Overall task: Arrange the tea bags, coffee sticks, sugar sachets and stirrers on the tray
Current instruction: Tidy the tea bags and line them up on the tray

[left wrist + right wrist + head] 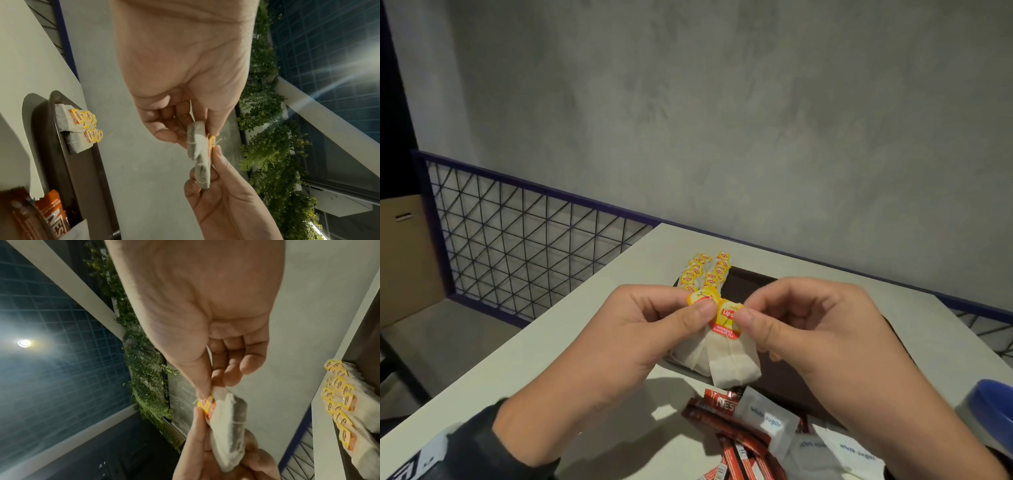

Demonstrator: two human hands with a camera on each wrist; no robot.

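Above the dark brown tray (787, 387), my two hands hold two white tea bags (726, 363) that hang together. My left hand (698, 303) pinches one yellow tag (703, 295). My right hand (742, 313) pinches the other yellow and red tag (724, 322). In the left wrist view the tea bags (195, 142) hang edge-on between the fingertips of both hands. The right wrist view shows the tea bag (230, 426) the same way. Several tea bags (705, 270) lie in rows at the tray's far left end. No stirrers are in view.
Red-brown coffee sticks (732, 435) and white sugar sachets (767, 419) lie in a loose pile on the white table (585, 342) in front of the tray. A blue object (993, 407) sits at the right edge. A wire-mesh railing (517, 233) runs behind the table.
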